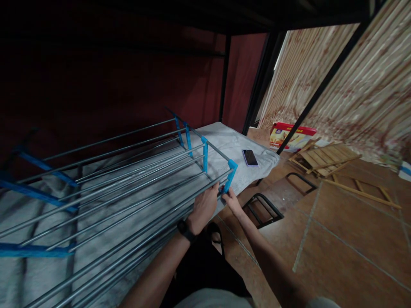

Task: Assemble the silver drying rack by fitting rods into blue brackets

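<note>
A rack of grey metal tubes with blue plastic joints [230,174] lies across a grey sheet [224,137]. My left hand [206,202], with a dark band on its wrist, is closed around the rack's near tubes just left of the front corner joint. Right beside it, my right hand [230,199] pinches the lower end of that blue corner joint. Its fingertips are partly hidden by the joint. The far left of the rack shows more blue bars [35,250].
A phone [250,158] rests on the sheet beyond the rack. Black frame posts [225,81] stand behind and overhead. On the tiled floor are a black metal frame [263,209], wooden slatted pieces [330,158] and a red and yellow box [290,136] near the curtain [362,85].
</note>
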{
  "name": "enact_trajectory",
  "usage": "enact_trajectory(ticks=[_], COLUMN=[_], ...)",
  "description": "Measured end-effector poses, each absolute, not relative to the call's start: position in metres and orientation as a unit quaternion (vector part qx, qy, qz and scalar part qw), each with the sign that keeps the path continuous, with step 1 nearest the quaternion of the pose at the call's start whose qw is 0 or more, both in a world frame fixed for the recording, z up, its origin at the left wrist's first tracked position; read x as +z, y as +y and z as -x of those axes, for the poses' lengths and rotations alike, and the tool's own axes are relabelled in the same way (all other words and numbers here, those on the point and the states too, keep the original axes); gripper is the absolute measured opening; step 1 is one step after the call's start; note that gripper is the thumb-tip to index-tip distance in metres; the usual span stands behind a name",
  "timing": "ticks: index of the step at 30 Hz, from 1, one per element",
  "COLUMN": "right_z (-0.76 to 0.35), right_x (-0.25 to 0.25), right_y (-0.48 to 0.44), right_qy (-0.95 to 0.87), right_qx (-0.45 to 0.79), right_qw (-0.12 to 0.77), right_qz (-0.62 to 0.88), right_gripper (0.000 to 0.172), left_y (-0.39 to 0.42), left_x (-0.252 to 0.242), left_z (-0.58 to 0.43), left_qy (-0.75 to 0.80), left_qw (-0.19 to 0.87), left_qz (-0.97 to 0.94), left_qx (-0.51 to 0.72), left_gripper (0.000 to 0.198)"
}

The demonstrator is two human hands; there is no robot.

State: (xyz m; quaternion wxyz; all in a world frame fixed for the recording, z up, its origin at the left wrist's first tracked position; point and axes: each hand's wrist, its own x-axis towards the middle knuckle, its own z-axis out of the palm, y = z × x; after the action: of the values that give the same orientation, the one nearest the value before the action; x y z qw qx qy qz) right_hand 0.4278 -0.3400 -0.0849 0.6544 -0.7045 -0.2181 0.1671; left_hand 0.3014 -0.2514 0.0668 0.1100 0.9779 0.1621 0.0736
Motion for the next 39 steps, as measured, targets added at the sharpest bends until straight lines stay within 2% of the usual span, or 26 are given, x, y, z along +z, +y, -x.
enact_trajectory(ticks=[13, 24, 39], right_z=[-0.428, -0.426, -0.415], right_x=[-0.039, -0.039, -0.039], right_y=[-0.341, -0.337, -0.338], right_qy=[-0.243, -0.246, -0.294], right_qx=[0.133, 0.142, 0.102], right_qw=[0.701, 0.699, 0.650], right_qz=[0.658, 0.657, 0.693], right_gripper=[0.041, 0.046, 0.042], left_y=[-0.251, -0.249, -0.253], left_x=[0.064, 0.063, 0.063], left_z=[-0.303, -0.302, -0.300], left_qy=[0.141, 0.157, 0.163], left_qw=[0.119, 0.126, 0.111], left_qz=[-0.978, -0.978, -0.977], left_qx=[0.102, 0.060, 0.084], left_gripper=[0.042, 0.044, 0.045])
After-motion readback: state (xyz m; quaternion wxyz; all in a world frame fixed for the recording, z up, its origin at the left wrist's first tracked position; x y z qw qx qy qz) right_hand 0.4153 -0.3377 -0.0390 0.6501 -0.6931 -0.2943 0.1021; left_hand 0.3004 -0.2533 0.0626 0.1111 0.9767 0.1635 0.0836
